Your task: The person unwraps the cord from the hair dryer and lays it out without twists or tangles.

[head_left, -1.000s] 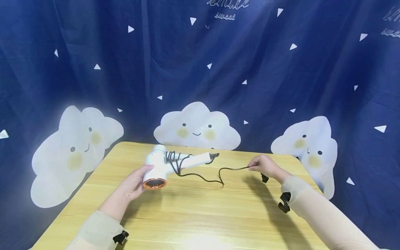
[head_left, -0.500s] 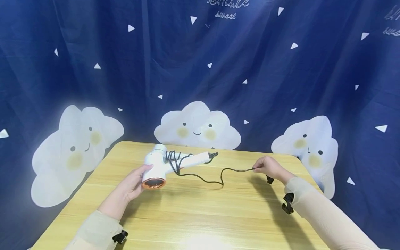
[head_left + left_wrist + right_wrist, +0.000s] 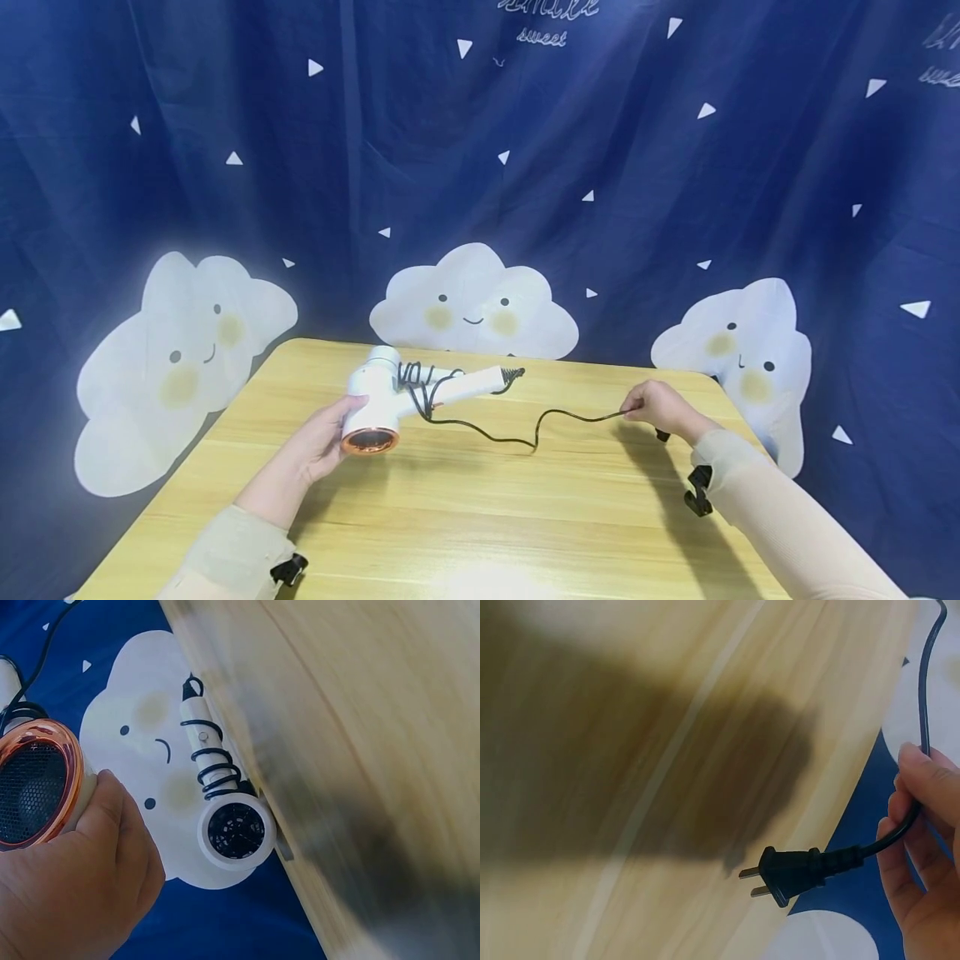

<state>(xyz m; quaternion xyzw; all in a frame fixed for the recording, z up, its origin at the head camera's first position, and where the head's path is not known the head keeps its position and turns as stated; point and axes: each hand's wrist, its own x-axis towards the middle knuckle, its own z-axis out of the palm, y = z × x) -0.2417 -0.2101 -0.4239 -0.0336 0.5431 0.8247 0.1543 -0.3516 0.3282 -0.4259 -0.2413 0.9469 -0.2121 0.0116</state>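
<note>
My left hand (image 3: pixel 324 437) grips the barrel of a white hair dryer (image 3: pixel 372 408) with a copper-coloured ring, its handle angled to the right. In the left wrist view this hair dryer's mesh end (image 3: pixel 34 791) faces the camera. My right hand (image 3: pixel 663 408) pinches the black power cord (image 3: pixel 577 414) between thumb and fingers near its plug end. A two-pin plug (image 3: pixel 791 874) dangles beyond those fingers in the right wrist view. Between the hands the cord sags in a wavy line, with a bend around the handle.
Behind the held dryer, a second white hair dryer (image 3: pixel 236 832) lies by the far table edge, black cord wound round its handle. The wooden table (image 3: pixel 480 508) meets a dark blue curtain (image 3: pixel 480 167) printed with clouds.
My right hand has moved right and slightly nearer, drawing the cord's end along with it. The left hand and the held hair dryer stay nearly still.
</note>
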